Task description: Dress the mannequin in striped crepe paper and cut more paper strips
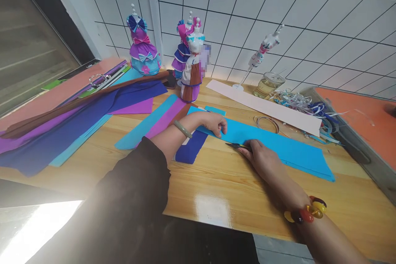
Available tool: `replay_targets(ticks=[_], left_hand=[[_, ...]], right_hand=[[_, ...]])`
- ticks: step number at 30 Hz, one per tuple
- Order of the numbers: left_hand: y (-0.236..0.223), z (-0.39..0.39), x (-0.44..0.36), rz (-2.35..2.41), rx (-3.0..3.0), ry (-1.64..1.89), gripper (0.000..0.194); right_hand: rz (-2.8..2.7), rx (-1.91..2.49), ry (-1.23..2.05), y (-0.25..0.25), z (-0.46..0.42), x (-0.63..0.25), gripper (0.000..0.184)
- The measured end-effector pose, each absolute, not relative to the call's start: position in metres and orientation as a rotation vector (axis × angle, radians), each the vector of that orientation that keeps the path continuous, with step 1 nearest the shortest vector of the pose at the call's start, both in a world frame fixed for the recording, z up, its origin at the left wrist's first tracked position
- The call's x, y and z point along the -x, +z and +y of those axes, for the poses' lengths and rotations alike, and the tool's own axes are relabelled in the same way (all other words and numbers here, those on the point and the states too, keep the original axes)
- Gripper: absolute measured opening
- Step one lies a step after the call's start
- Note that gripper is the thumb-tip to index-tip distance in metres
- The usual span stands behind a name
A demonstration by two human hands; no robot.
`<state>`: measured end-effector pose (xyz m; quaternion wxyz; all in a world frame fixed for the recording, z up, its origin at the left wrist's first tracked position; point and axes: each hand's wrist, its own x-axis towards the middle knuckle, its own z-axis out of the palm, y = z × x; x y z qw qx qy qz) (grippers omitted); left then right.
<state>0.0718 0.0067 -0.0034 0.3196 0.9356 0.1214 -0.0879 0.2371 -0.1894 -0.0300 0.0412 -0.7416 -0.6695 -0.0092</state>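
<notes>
A long bright blue strip, perhaps crepe paper or cloth, lies slantwise across the wooden table, its lower edge slightly doubled. My left hand, a green bangle at the wrist, presses curled fingers onto the strip's left part and holds it down. In my right hand is a small pair of scissors, dark blades pointing left along the strip's near edge. The handles are hidden in my fingers. Beneath my left forearm lie a dark blue piece and purple and light blue strips.
Long coloured sheets spread over the left side. Small dress forms in ruffled outfits stand at the back, beside a bare-skirted form. A pale pink strip, a glass of yellowish liquid and tangled ribbons lie right.
</notes>
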Motion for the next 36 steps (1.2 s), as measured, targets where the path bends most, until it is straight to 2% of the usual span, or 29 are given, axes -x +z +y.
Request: replay_targets(ticks=[9, 22, 36], left_hand=[[-0.005, 0.009, -0.072, 0.321, -2.401, -0.241, 0.037], [-0.011, 0.014, -0.073, 0.296, -2.313, -0.231, 0.036], [-0.014, 0.016, -0.074, 0.209, -2.346, -0.233, 0.044]], right_hand=[[-2.077, 2.2, -0.064, -0.034, -0.182, -0.235, 0.05], [-2.028, 2.279, 0.047, -0.033, -0.188, -0.24, 0.05], [-2.127, 2.199, 0.015, -0.026, -0.175, -0.221, 0.05]])
